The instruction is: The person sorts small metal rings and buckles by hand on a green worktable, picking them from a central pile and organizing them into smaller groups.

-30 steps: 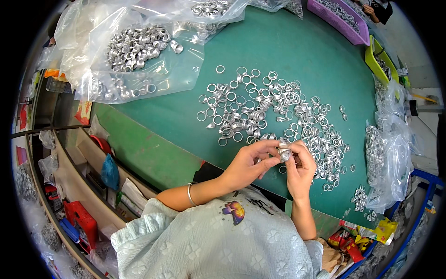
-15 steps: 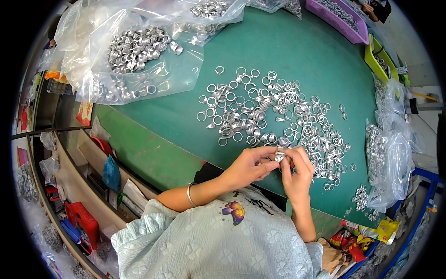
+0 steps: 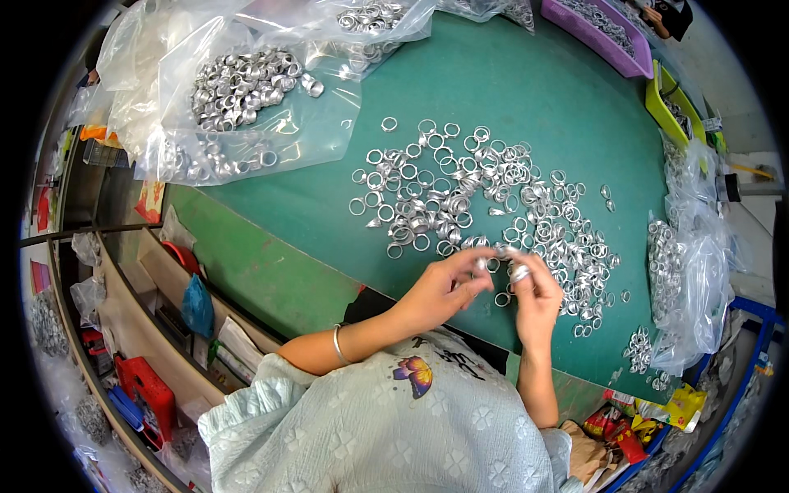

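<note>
Many silver-coloured metal rings [image 3: 559, 238] lie loose across the green tabletop [image 3: 493, 74]. Over the near edge of that spread, my right hand [image 3: 537, 302] pinches a ring [image 3: 519, 273] between thumb and fingers. My left hand [image 3: 448, 292] is just left of it, fingers bent and tips smeared by motion. A small silvery spot shows by its fingertips; whether the hand grips it or it lies behind, I cannot tell. A short gap separates the two hands.
Clear plastic bags [image 3: 312, 135] with more rings lie at the far left, and another bag [image 3: 699, 271] at the right edge. A purple basket [image 3: 567, 25] and a yellow-green basket [image 3: 657, 103] stand far right. Left of the table are shelves [image 3: 173, 279].
My hands, together on one ring before, have come apart. The right has shifted slightly right with a ring in its fingers; the left has drawn slightly left.
</note>
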The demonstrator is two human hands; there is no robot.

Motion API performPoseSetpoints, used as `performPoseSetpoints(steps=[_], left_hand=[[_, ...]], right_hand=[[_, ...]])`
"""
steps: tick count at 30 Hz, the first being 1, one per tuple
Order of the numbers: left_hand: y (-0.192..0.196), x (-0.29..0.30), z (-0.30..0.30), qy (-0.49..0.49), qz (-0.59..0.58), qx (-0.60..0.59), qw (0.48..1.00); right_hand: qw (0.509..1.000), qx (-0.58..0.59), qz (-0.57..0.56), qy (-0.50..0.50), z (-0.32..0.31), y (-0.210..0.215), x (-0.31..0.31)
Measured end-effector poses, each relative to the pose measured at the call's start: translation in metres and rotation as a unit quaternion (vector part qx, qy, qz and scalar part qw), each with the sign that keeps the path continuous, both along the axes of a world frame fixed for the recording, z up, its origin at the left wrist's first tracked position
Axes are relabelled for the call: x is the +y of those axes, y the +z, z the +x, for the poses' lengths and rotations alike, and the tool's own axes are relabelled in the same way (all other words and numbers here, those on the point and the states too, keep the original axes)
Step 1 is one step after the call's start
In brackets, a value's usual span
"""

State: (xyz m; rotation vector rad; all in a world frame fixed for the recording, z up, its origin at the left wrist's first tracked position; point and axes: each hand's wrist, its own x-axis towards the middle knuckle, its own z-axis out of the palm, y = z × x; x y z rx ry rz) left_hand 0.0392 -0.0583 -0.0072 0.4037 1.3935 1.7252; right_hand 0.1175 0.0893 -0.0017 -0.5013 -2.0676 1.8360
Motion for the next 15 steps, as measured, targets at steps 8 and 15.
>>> performPoseSetpoints(steps=[8, 15], left_hand=[[0.040, 0.005, -0.014, 0.051, 0.128, 0.004, 0.990], [0.058, 0.065, 0.039, -0.261, 0.341, 0.115, 0.896]], right_hand=[[0.860, 0.001, -0.497, -0.118, -0.002, -0.002, -0.017], [0.716, -0.031, -0.671, 0.189, -0.022, -0.011, -0.075]])
